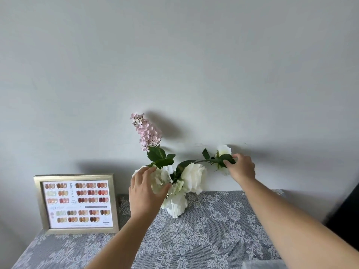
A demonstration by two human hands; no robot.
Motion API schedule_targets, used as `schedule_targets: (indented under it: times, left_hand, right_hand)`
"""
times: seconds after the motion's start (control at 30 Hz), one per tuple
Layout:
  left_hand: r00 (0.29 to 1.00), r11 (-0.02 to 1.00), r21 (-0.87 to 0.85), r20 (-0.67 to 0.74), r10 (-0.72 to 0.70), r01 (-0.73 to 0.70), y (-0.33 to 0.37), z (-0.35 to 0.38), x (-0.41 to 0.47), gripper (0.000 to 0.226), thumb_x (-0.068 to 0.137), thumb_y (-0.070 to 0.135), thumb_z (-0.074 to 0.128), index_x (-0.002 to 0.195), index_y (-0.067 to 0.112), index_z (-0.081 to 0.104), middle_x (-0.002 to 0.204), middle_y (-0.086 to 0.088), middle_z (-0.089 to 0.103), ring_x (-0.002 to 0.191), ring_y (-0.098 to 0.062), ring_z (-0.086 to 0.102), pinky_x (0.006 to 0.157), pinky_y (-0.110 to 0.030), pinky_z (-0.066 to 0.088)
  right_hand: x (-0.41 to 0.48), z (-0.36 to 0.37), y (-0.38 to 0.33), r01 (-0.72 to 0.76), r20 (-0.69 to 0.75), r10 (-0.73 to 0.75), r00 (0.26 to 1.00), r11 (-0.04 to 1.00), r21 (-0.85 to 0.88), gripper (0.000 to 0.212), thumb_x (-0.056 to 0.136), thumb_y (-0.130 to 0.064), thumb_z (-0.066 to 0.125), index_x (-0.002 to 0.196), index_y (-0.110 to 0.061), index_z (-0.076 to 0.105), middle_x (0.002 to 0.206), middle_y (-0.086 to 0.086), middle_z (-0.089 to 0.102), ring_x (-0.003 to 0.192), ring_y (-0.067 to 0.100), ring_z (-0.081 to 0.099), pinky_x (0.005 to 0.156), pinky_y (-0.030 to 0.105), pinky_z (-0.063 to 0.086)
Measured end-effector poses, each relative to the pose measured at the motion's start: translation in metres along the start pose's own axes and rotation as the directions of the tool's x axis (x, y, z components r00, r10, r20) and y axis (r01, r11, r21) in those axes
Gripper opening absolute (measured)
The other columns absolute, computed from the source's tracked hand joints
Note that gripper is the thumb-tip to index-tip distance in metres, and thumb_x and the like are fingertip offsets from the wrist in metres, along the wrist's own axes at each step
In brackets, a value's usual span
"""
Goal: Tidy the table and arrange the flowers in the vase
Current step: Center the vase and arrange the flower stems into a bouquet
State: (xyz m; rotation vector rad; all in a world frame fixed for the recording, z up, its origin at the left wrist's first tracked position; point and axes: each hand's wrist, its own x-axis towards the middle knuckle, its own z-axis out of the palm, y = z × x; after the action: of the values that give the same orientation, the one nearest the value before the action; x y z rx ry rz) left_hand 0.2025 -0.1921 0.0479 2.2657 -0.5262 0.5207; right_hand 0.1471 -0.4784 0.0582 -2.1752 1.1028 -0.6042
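Note:
A small white vase (175,209) stands at the back of the table against the wall. It holds a tall pink flower spike (146,131), a big white rose (194,179) and white blooms on the left. My left hand (144,189) cups the left white bloom (161,176), fingers curled around it. A long green stem (203,161) bends out to the right from the vase and ends in a white flower (223,150). My right hand (241,167) pinches that stem just below this flower head.
A gold-framed colour sample chart (77,203) leans against the wall at the left. The table wears a grey lace cloth (204,235). A dark object (347,206) sits at the right edge, and a pale grey thing (262,265) at the bottom edge.

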Motion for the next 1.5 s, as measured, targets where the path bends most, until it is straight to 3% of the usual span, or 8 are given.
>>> schedule_targets:
  times: [0.17, 0.33, 0.5, 0.77, 0.97, 1.1, 1.27, 1.5]
  left_hand:
    - [1.000, 1.000, -0.004, -0.026, 0.014, -0.014, -0.003, 0.001, 0.000, 0.058, 0.067, 0.045, 0.073, 0.118, 0.026, 0.051, 0.125, 0.003, 0.050, 0.120, -0.019, 0.041, 0.101, -0.039, 0.035]
    - [1.000, 1.000, 0.009, -0.021, 0.020, -0.020, -0.001, 0.002, 0.002, 0.058, 0.068, 0.046, 0.072, 0.117, 0.026, 0.051, 0.125, 0.003, 0.050, 0.120, -0.019, 0.041, 0.101, -0.039, 0.036]
    - [1.000, 0.998, -0.055, 0.009, 0.023, -0.023, 0.001, -0.002, 0.004, 0.060, 0.067, 0.042, 0.075, 0.118, 0.025, 0.049, 0.126, 0.001, 0.047, 0.119, -0.018, 0.041, 0.102, -0.036, 0.037]
    - [0.982, 0.977, -0.109, 0.058, -0.178, 0.183, -0.005, -0.017, -0.005, 0.083, 0.062, 0.057, 0.072, 0.131, 0.031, 0.033, 0.146, -0.005, 0.025, 0.134, -0.024, 0.027, 0.108, -0.043, 0.029]
    - [0.968, 0.953, -0.229, 0.198, -0.154, 0.199, -0.004, -0.019, -0.008, 0.088, 0.064, 0.044, 0.078, 0.136, 0.027, 0.030, 0.148, -0.007, 0.022, 0.126, -0.021, 0.036, 0.099, -0.032, 0.031]
    - [0.979, 0.961, -0.236, 0.174, -0.106, 0.146, -0.002, -0.022, -0.006, 0.075, 0.067, 0.036, 0.078, 0.129, 0.032, 0.037, 0.142, -0.005, 0.028, 0.106, -0.009, 0.038, 0.089, -0.025, 0.033]
    - [0.975, 0.959, -0.247, 0.208, -0.085, 0.136, -0.001, -0.026, -0.003, 0.070, 0.068, 0.033, 0.077, 0.126, 0.033, 0.039, 0.140, -0.002, 0.029, 0.102, -0.022, 0.054, 0.089, -0.034, 0.048]
    - [0.976, 0.960, -0.254, 0.209, -0.062, 0.115, -0.006, -0.025, 0.001, 0.067, 0.068, 0.032, 0.076, 0.125, 0.033, 0.040, 0.139, 0.001, 0.029, 0.098, -0.025, 0.056, 0.086, -0.035, 0.051]
  right_hand:
    - [0.002, 0.008, -0.002, 0.007, 0.017, -0.007, 1.000, 1.000, -0.015, 0.030, 0.083, -0.035, 0.063, 0.107, -0.017, 0.067, 0.116, 0.016, 0.055, 0.109, 0.039, 0.049, 0.087, 0.042, 0.048]
    - [-0.001, 0.003, -0.011, 0.085, -0.023, -0.083, 0.996, 0.985, 0.151, 0.025, 0.083, -0.027, 0.065, 0.101, -0.011, 0.068, 0.111, 0.015, 0.062, 0.102, 0.034, 0.057, 0.083, 0.038, 0.048]
    - [-0.016, -0.018, -0.033, 0.253, -0.104, -0.232, 0.967, 0.917, 0.310, 0.012, 0.082, -0.018, 0.065, 0.078, -0.006, 0.067, 0.081, 0.011, 0.068, 0.080, 0.032, 0.062, 0.062, 0.030, 0.040]
    - [-0.058, -0.034, -0.067, 0.562, -0.194, -0.528, 0.827, 0.796, 0.227, 0.013, 0.080, -0.011, 0.068, 0.089, -0.002, 0.066, 0.120, 0.010, 0.059, 0.114, 0.025, 0.051, 0.086, 0.017, 0.031]
    - [-0.096, -0.028, -0.077, 0.708, -0.135, -0.696, 0.706, 0.701, 0.090, 0.011, 0.075, -0.012, 0.073, 0.080, -0.006, 0.066, 0.124, 0.015, 0.060, 0.119, 0.031, 0.048, 0.102, 0.038, 0.038]
    - [-0.112, -0.016, -0.085, 0.721, -0.103, -0.718, 0.688, 0.692, -0.010, 0.009, 0.077, -0.015, 0.071, 0.080, -0.008, 0.066, 0.126, 0.012, 0.059, 0.120, 0.031, 0.047, 0.105, 0.040, 0.034]
    - [-0.126, 0.008, -0.093, 0.722, -0.079, -0.724, 0.685, 0.689, -0.062, 0.008, 0.081, -0.014, 0.065, 0.080, -0.007, 0.064, 0.131, 0.011, 0.056, 0.123, 0.029, 0.043, 0.105, 0.037, 0.033]
    - [-0.124, 0.025, -0.100, 0.730, -0.062, -0.730, 0.680, 0.683, -0.026, 0.006, 0.082, -0.012, 0.064, 0.081, -0.006, 0.063, 0.134, 0.009, 0.053, 0.126, 0.024, 0.040, 0.107, 0.029, 0.025]
